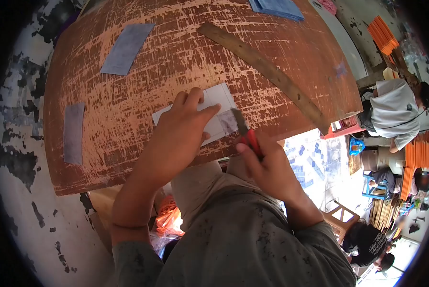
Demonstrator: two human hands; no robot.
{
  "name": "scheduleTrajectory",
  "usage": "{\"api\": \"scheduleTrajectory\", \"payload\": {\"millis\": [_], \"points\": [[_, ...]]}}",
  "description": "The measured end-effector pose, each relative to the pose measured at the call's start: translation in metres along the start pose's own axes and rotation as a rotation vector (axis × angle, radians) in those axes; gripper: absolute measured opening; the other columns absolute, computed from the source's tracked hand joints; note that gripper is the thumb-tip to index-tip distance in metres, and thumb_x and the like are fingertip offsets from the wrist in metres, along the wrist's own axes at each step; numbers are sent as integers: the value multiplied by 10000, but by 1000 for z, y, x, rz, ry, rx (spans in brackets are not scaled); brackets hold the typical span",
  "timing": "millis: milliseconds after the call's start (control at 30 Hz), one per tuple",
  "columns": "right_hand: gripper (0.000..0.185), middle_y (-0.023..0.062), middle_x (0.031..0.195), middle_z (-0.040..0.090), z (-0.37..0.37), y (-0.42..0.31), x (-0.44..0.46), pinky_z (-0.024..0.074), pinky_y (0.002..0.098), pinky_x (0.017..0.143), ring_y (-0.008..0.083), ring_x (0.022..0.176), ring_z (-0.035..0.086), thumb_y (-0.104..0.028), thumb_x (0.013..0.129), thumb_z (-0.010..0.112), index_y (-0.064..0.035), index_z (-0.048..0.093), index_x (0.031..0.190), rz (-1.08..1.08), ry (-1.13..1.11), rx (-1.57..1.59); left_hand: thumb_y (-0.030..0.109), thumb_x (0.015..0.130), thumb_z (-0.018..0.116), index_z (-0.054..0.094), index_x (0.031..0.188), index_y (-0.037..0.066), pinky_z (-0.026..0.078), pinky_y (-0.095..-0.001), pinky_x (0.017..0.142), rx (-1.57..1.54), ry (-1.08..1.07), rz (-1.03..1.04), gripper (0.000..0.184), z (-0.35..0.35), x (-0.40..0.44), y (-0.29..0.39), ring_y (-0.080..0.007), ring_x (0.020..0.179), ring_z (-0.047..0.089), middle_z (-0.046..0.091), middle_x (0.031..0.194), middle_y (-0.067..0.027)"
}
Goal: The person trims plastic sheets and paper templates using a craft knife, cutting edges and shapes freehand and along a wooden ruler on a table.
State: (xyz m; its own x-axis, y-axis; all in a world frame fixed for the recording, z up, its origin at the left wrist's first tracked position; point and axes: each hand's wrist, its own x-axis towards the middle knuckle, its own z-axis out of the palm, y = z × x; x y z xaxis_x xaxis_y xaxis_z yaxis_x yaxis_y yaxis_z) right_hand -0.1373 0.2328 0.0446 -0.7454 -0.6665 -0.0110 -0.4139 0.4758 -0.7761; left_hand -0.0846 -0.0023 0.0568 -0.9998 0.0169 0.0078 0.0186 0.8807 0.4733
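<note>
A white rectangular sheet with ruled lines (217, 94) lies near the table's front edge, with a greyish patch (228, 122) showing at its lower right part. My left hand (183, 126) presses down on it from above, fingers spread and slightly bent. In my right hand (267, 160) is a red-handled utility knife (252, 141). Its blade points up and away, touching or just beside the right edge of the white sheet; I cannot tell which.
The worn brown table (142, 100) bears grey-blue pieces (128, 49) (74, 134), a long wooden strip (267, 69) and a blue stack (277, 8). Other people (396, 107) (365, 244) are at the right. Orange stacks (417, 153) stand near them.
</note>
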Motion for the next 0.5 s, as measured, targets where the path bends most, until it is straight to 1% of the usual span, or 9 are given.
{"api": "scheduleTrajectory", "payload": {"millis": [67,100,167,267,300,367,400,467,500], "points": [[385,111,804,620,-10,4,0,438,341,633,205,667,580,-345,1171,522,11,647,1249,422,-175,734,32,852,856,721,1427,93,567,-476,1061,-3,-2,-7,594,0,0,0,-332,1328,590,557,1410,-112],[385,111,804,620,-11,11,-2,438,341,633,205,667,580,-345,1171,522,11,647,1249,421,-176,732,34,856,855,720,1429,94,565,-474,1064,-2,-2,-6,592,0,0,0,-333,1334,586,557,1414,-112],[627,14,808,547,-9,29,-7,429,271,618,96,700,526,-514,1194,367,16,665,1345,397,-298,944,36,859,854,719,1431,94,564,-473,1066,-3,-1,-9,590,1,-1,-2,-333,1339,583,557,1418,-112],[595,25,826,553,-18,30,-4,438,280,630,111,704,503,-473,1214,371,26,646,1384,472,-461,860,41,867,851,716,1434,96,563,-468,1075,8,9,-3,585,2,-1,-1,-330,1348,576,555,1423,-113],[595,25,826,553,-19,29,-3,438,280,630,111,704,503,-473,1214,371,26,646,1384,471,-462,860,44,868,851,715,1435,96,562,-467,1078,2,-3,-13,585,1,-1,-1,-330,1352,573,553,1425,-113],[526,37,858,593,-20,27,-2,510,309,685,147,755,601,-402,1229,390,30,630,1409,458,-466,886,46,870,851,714,1437,96,560,-466,1080,1,-16,-25,586,1,0,0,-330,1355,571,551,1427,-113],[526,37,858,593,-18,28,0,510,309,685,147,755,601,-402,1229,390,30,630,1409,456,-466,890,48,870,851,713,1436,96,559,-468,1078,4,-16,-18,585,1,0,0,-332,1355,570,550,1429,-114],[450,77,926,675,-12,30,2,580,345,783,198,890,718,-334,1230,419,26,631,1399,450,-452,945,50,870,852,712,1436,95,558,-469,1077,10,-21,-12,584,1,0,-1,-334,1356,570,549,1430,-114],[450,77,926,675,-10,31,4,580,345,783,198,890,718,-334,1230,419,26,631,1399,450,-451,951,49,869,853,713,1435,96,558,-470,1075,9,-10,-11,585,2,0,0,-336,1353,572,549,1428,-116]]}}
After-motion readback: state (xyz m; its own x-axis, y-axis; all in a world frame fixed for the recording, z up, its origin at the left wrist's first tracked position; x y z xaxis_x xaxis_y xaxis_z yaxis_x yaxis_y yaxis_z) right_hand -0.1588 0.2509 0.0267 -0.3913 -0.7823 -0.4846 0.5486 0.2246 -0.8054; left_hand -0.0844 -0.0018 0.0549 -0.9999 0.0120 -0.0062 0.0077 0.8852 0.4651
